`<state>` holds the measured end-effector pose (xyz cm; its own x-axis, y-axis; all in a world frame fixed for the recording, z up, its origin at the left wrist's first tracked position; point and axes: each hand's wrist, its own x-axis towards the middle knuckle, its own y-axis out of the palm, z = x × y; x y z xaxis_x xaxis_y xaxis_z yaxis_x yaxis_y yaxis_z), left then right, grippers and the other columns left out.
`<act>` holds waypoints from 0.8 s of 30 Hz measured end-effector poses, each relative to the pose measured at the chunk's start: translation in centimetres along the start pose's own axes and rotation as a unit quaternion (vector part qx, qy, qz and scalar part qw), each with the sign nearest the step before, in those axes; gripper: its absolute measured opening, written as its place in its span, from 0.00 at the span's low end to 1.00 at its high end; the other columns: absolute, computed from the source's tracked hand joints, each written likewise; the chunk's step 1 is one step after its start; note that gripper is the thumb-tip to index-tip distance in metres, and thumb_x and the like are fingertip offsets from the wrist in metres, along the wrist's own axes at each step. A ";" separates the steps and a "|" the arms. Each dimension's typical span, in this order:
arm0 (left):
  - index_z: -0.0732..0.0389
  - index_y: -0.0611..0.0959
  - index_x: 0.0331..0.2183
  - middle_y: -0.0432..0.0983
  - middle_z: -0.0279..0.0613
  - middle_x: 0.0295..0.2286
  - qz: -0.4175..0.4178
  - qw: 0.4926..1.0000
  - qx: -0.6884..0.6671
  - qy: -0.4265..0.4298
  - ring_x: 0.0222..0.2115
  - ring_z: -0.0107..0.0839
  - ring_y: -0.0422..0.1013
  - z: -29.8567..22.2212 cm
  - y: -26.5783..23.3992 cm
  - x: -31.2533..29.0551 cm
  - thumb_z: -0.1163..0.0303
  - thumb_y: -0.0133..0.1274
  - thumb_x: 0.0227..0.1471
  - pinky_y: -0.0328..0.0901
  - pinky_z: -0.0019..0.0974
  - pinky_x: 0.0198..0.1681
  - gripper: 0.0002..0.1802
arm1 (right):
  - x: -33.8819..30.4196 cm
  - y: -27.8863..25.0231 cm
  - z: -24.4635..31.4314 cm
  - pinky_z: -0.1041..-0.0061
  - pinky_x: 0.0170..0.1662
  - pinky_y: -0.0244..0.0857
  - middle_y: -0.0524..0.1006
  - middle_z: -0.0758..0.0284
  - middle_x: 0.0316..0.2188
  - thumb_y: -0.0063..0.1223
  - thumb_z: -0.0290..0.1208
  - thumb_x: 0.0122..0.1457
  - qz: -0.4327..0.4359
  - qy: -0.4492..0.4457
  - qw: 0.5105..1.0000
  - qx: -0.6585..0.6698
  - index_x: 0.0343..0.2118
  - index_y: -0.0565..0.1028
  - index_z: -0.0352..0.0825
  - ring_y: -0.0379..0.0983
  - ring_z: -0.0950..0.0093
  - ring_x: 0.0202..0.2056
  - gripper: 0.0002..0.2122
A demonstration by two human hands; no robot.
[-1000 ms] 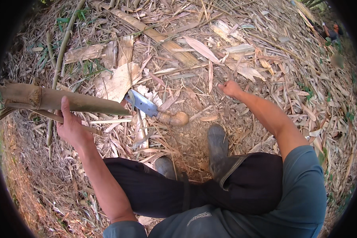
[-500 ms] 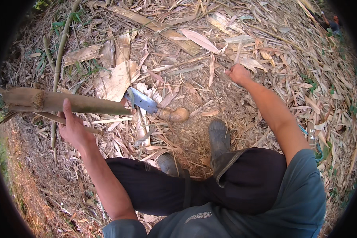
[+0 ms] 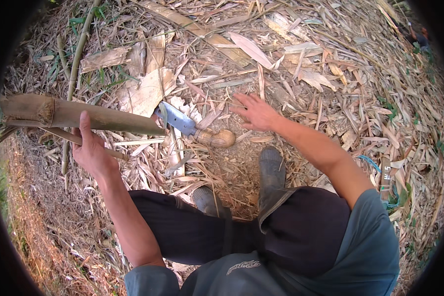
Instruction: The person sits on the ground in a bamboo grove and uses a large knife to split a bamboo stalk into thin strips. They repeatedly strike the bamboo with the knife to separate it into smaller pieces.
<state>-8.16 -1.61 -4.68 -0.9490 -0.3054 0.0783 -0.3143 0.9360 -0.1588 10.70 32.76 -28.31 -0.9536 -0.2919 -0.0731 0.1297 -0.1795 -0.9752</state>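
Note:
A thick brown bamboo pole (image 3: 118, 118) comes in from the left edge, its cut end near the knife blade. My left hand (image 3: 94, 153) is closed round the pole, thumb along its top, with a thin side branch (image 3: 66, 134) running by the fingers. A large knife (image 3: 181, 121) with a grey-blue blade and a curved wooden handle lies on the ground, its blade tip by the bamboo's end. My right hand (image 3: 256, 112) is open and empty, fingers spread above the litter, to the upper right of the knife handle and apart from it.
Dry bamboo leaves and sheaths (image 3: 150, 93) cover the ground. A thin upright stem (image 3: 76, 64) stands behind the pole, and a flat split piece (image 3: 222, 47) lies at the far side. My boots (image 3: 272, 170) are below the knife. A marked stick with blue cord (image 3: 385, 175) lies right.
My right hand has moved left and slightly nearer, from the far right toward the knife handle, and its fingers have spread. The bamboo's cut end has dipped slightly and shifted right.

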 end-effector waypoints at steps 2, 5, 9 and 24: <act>0.61 0.82 0.34 0.53 0.22 0.15 -0.001 1.000 0.003 -0.002 0.14 0.14 0.47 0.2 -0.7 -0.2 0.58 0.63 0.55 0.42 0.26 0.18 0.16 | -0.3 1.8 0.7 0.59 0.64 0.56 0.60 0.60 0.64 0.53 0.42 0.60 0.044 -0.029 0.999 0.013 0.58 0.70 0.46 0.60 0.61 0.62 0.22; 0.62 0.82 0.35 0.56 0.22 0.16 -0.004 1.000 -0.005 -0.008 0.14 0.14 0.48 0.8 -1.4 0.0 0.58 0.64 0.54 0.42 0.25 0.18 0.17 | -3.4 0.2 -1.5 0.63 0.62 0.59 0.63 0.62 0.62 0.54 0.40 0.59 0.181 0.039 0.981 0.050 0.56 0.70 0.46 0.61 0.61 0.62 0.22; 0.62 0.82 0.36 0.59 0.23 0.17 -0.026 0.999 -0.015 -0.024 0.14 0.13 0.48 -0.3 -2.5 0.4 0.57 0.64 0.54 0.42 0.25 0.18 0.18 | -15.1 -3.9 -1.8 0.63 0.55 0.65 0.68 0.62 0.56 0.56 0.35 0.55 0.119 0.034 0.992 -0.001 0.48 0.73 0.41 0.67 0.62 0.53 0.17; 0.60 0.80 0.33 0.56 0.22 0.16 0.002 0.999 -0.028 -0.021 0.14 0.12 0.48 -0.5 -1.1 -0.5 0.62 0.63 0.56 0.42 0.24 0.16 0.12 | -11.5 -6.1 3.8 0.56 0.65 0.53 0.69 0.61 0.59 0.58 0.36 0.56 -0.059 0.185 0.980 0.044 0.46 0.76 0.38 0.62 0.60 0.62 0.15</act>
<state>-7.36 -2.39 -4.04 -0.9507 -0.3080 0.0358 -0.3100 0.9451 -0.1029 21.97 33.62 -20.74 -0.9945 0.0939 -0.0471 0.0193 -0.2771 -0.9607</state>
